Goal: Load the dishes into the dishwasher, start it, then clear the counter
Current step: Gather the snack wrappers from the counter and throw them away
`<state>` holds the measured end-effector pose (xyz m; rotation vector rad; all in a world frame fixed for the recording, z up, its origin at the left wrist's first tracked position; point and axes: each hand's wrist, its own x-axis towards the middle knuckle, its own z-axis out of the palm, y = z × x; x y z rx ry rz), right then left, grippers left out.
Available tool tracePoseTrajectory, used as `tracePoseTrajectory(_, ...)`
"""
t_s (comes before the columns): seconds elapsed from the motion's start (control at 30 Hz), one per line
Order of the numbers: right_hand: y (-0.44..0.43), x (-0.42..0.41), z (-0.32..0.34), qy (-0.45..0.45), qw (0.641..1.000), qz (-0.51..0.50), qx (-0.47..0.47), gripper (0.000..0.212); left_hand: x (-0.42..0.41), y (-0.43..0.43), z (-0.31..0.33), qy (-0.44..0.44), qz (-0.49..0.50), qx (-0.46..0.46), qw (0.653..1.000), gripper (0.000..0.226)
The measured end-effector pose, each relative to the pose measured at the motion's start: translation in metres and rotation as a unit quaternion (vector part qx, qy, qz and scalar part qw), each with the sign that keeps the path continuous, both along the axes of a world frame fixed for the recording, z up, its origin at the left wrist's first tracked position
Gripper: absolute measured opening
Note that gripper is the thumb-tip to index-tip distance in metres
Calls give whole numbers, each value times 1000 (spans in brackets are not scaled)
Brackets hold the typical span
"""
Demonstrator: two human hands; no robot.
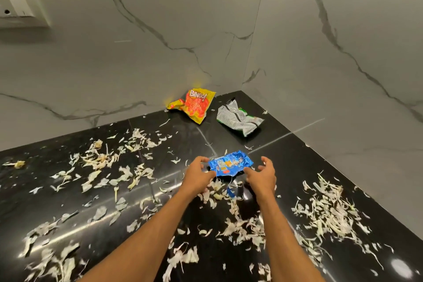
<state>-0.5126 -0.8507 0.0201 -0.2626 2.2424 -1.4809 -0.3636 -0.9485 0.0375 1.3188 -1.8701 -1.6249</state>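
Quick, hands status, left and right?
Left hand: pinches the blue wrapper at its left edge.
Right hand: curled at the wrapper's right end; grip cannot be told.

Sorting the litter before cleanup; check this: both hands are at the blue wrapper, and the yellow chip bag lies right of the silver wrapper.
One slip: the head view shows the yellow chip bag left of the silver wrapper, not right. The left hand and right hand are at the blue wrapper.

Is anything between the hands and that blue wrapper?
Nothing visible. The left hand and right hand sit at either end of the blue wrapper; peel scraps lie around on the counter, none between. Whether they grip it is unclear.
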Motion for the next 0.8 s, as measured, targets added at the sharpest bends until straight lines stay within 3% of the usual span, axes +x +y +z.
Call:
tracePoseTrajectory(0.13, -22, -15, -11, -33, 999, -1, -2, 74, -16, -19, -11, -10, -4, 3, 1000, 51)
tracePoseTrajectory(0.33, -48, -17, -21, -12, 998, -9, 65, 26, -21, -32, -21, -9, -9, 9, 1000, 56)
tracePoseTrajectory(0.47, -52, -6, -20, -31, 999, 2, 37, 15, -16, -34, -24, 4, 15, 15, 1000, 52)
tracePoseTrajectory(0.63, -51, 13, -16, -79, 994, 62, -33, 13, -8, -36, -21, 11, 49, 0, 999, 47)
tracePoseTrajectory(0.8, -52, 21, -8, -86, 991, 89, -55, 16, 7, -36, -11, 15, 43, 17, 999, 20)
